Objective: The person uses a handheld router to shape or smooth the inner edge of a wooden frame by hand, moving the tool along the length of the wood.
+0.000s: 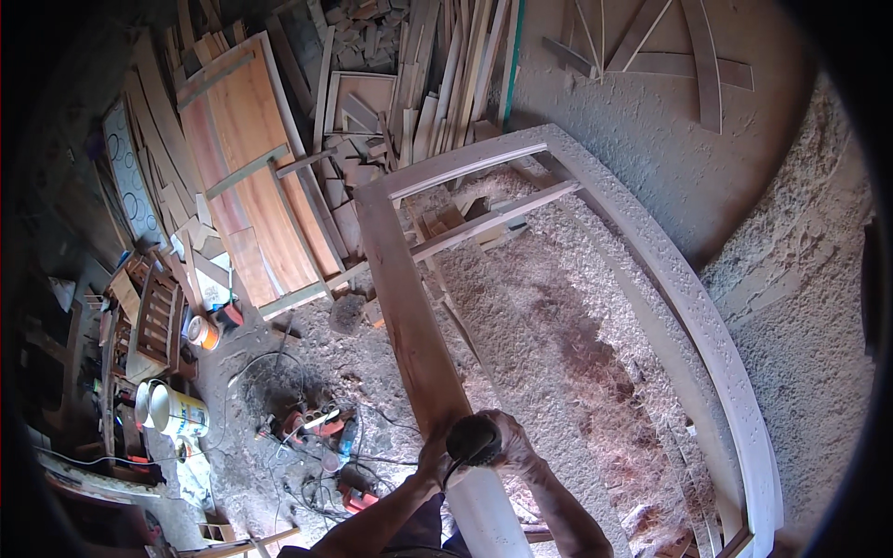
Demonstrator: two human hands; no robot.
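Both my hands are wrapped round a dark, round-topped tool that rests on a wide wooden board. My left hand grips its left side and my right hand its right side. A dark cord-like loop curves down beside the left fingers. The tool's underside is hidden, so I cannot make out its exact kind. The board is brown beyond the tool and looks pale on my side of it. It forms one side of a large wooden frame with a curved far side and a crossbar.
Wood shavings cover the floor inside and around the frame. Cords and red power tools lie at the lower left. White buckets stand farther left. A wooden panel and stacked planks lean at the back; curved pieces lie far right.
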